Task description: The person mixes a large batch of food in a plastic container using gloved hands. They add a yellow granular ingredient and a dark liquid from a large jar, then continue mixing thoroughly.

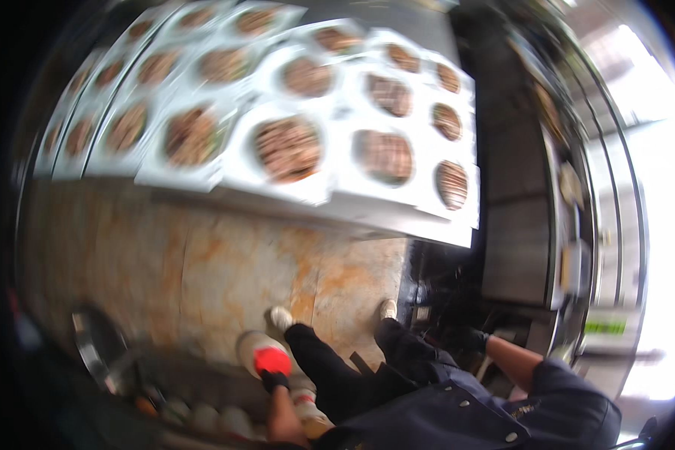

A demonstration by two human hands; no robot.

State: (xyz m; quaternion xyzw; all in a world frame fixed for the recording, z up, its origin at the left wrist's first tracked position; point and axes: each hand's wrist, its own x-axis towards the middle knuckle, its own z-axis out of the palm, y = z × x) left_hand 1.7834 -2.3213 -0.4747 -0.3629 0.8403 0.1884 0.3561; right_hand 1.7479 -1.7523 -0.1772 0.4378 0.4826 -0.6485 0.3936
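Note:
My left hand, in a black glove, is low left of my legs and closed on a bright red object, blurred, its kind unclear. Just past that lies the rim of a round pale container. My right hand, also black-gloved, hangs out to the right against a dark background; its fingers cannot be made out. Before me stands a table covered with rows of white dishes, each with a round serving of browned, sliced meat. Some servings show green at the edge.
The stained floor lies between me and the table. A steel pan or basin is at lower left, with several containers beside it. On the right runs a dark cabinet or counter with items on top. A lidded tub is by my left leg.

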